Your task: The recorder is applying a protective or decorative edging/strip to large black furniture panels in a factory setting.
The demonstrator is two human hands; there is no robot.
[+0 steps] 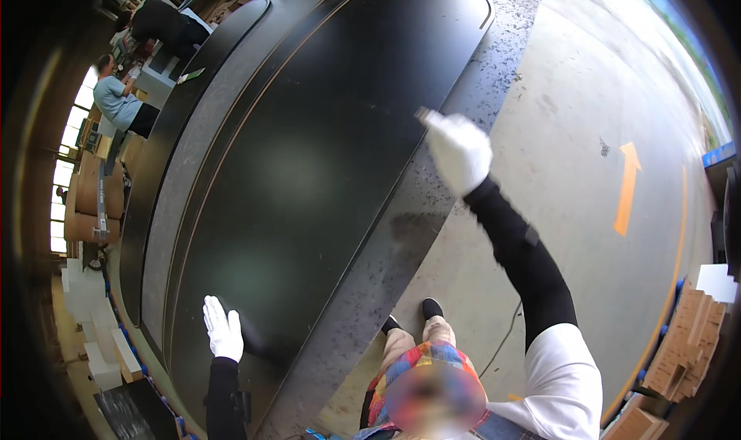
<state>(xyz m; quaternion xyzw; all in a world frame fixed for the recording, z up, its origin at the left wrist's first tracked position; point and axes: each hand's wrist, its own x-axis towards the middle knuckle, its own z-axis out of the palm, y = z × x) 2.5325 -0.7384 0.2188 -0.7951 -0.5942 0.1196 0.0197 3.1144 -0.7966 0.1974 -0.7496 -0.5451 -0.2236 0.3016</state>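
Note:
A large black board (309, 154) with rounded ends lies in front of me on a wider work surface (401, 224). Gloved in white, my left hand (222, 328) rests flat on the near left part of the board, its fingers stretched out. My right hand (461, 153), also in a white glove, is closed over the board's right edge. From its fingers pokes the tip of a small dark piece (422, 115), too blurred to name. Dark flecks dot the work surface along that edge.
Another long black panel (147, 208) lies to the left. Beyond it one person (120, 100) in a light blue shirt and another in dark clothes (160, 25) bend over work. An orange arrow (627, 189) marks the floor at right. Stacked cardboard (687, 343) stands at lower right.

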